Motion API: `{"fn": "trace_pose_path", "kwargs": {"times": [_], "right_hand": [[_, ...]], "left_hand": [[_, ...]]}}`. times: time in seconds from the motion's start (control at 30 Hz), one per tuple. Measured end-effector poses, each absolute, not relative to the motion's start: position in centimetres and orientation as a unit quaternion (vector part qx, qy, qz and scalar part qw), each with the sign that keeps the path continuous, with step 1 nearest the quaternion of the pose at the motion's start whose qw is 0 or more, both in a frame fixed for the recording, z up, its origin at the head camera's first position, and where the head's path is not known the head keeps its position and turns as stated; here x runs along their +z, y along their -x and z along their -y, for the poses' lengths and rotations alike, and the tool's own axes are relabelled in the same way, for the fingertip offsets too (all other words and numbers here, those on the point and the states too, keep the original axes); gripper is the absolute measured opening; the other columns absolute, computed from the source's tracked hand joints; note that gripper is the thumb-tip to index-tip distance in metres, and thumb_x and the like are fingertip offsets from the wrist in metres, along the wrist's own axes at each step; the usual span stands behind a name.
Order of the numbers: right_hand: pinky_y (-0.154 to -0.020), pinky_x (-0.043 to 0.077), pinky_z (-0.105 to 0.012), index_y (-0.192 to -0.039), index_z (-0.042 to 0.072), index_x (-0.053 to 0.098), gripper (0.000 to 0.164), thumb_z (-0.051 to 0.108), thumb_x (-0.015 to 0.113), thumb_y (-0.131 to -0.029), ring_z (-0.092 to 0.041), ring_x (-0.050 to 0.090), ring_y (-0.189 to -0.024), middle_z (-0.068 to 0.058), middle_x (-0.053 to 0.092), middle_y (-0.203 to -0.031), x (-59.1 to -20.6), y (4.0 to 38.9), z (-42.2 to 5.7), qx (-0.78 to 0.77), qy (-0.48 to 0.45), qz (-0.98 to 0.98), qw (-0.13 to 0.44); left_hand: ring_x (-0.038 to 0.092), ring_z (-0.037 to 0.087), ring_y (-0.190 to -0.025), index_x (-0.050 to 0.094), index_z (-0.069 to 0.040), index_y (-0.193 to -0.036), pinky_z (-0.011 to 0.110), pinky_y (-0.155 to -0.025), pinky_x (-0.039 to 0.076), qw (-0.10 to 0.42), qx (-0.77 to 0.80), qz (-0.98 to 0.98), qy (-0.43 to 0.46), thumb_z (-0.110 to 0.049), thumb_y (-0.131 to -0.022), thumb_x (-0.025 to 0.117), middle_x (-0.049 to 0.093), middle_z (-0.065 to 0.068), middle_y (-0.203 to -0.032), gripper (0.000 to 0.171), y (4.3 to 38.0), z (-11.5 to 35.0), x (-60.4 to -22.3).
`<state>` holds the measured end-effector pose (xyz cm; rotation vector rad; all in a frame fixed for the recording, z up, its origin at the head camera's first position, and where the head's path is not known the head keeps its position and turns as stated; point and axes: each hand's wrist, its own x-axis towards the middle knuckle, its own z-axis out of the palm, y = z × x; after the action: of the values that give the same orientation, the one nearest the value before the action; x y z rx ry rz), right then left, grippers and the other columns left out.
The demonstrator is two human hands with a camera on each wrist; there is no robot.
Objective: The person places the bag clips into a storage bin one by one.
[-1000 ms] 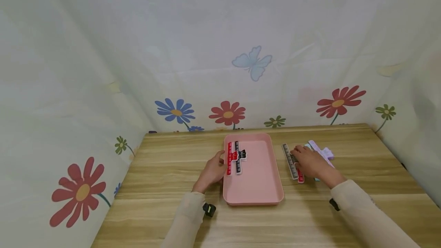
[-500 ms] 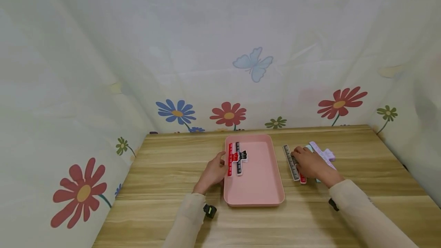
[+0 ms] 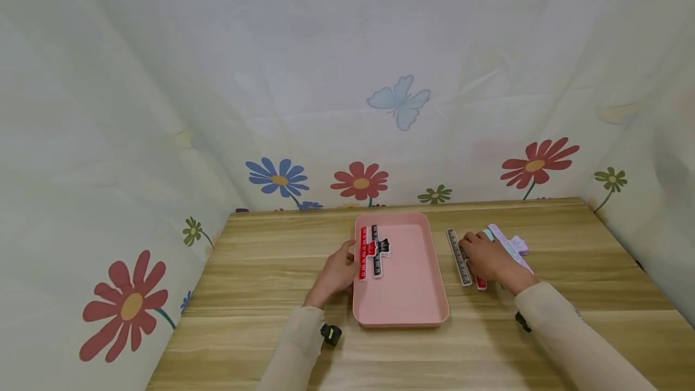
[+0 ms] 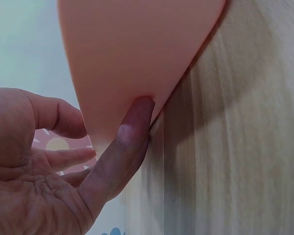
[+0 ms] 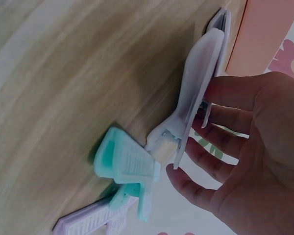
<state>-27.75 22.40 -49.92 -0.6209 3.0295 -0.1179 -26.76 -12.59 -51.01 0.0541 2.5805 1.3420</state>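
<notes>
My left hand rests at the left wall of a shallow pink tray. In the left wrist view its thumb touches the tray's outer wall, with the other fingers by the rim. A red piano-key clip and a black one lie side by side in the tray. To the tray's right, my right hand pinches another red clip, mostly hidden under it in the head view. The right wrist view shows this clip's white underside, tilted up. A grey clip lies just left of it.
Right of my right hand lie a mint-green clip and a lilac clip, close together. Everything sits on a wood-grain table. A curtain printed with flowers and butterflies hangs behind and at the sides.
The red clip under my right hand has shifted slightly right, away from the grey clip. My left hand and the tray have stayed put.
</notes>
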Motion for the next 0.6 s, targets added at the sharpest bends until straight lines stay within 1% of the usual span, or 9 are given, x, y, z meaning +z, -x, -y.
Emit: {"fn": "trace_pose_path", "kwargs": {"times": [0.1, 0.27, 0.47, 0.6], "right_hand": [[-0.090, 0.046, -0.069, -0.130, -0.001, 0.057, 0.042, 0.012, 0.064, -0.091, -0.043, 0.048, -0.122, -0.019, 0.054, -0.130, -50.10, 27.82, -22.41, -0.036, 0.196, -0.980, 0.022], [-0.090, 0.046, -0.068, -0.131, 0.000, 0.056, 0.042, 0.014, 0.064, -0.092, -0.043, 0.047, -0.123, -0.020, 0.053, -0.132, -49.92, 28.03, -22.28, -0.033, 0.188, -0.981, 0.019], [-0.093, 0.042, -0.072, -0.133, 0.002, 0.054, 0.042, 0.017, 0.062, -0.095, -0.045, 0.047, -0.123, -0.021, 0.053, -0.133, -50.34, 27.68, -22.30, -0.042, 0.187, -0.981, 0.022], [-0.092, 0.041, -0.071, -0.133, 0.001, 0.053, 0.042, 0.018, 0.061, -0.096, -0.044, 0.046, -0.124, -0.022, 0.053, -0.132, -50.50, 27.58, -22.26, -0.044, 0.185, -0.982, 0.014]], "left_hand": [[0.064, 0.020, -0.076, 0.030, -0.013, -0.154, 0.030, -0.049, 0.057, 0.121, 0.462, -0.879, -0.015, -0.017, -0.099, 0.052, 0.059, 0.019, -0.121, 0.059, 26.66, 12.55, -51.08], [0.065, 0.022, -0.075, 0.030, -0.013, -0.153, 0.032, -0.049, 0.057, 0.115, 0.467, -0.877, -0.019, -0.016, -0.099, 0.051, 0.059, 0.020, -0.120, 0.058, 26.80, 12.56, -50.78], [0.065, 0.021, -0.075, 0.030, -0.014, -0.154, 0.032, -0.049, 0.058, 0.122, 0.468, -0.875, -0.020, -0.016, -0.100, 0.050, 0.059, 0.019, -0.121, 0.058, 26.70, 12.51, -51.05], [0.065, 0.021, -0.076, 0.030, -0.014, -0.153, 0.032, -0.049, 0.058, 0.121, 0.468, -0.875, -0.020, -0.016, -0.100, 0.050, 0.059, 0.019, -0.121, 0.057, 26.71, 12.51, -51.27]]}}
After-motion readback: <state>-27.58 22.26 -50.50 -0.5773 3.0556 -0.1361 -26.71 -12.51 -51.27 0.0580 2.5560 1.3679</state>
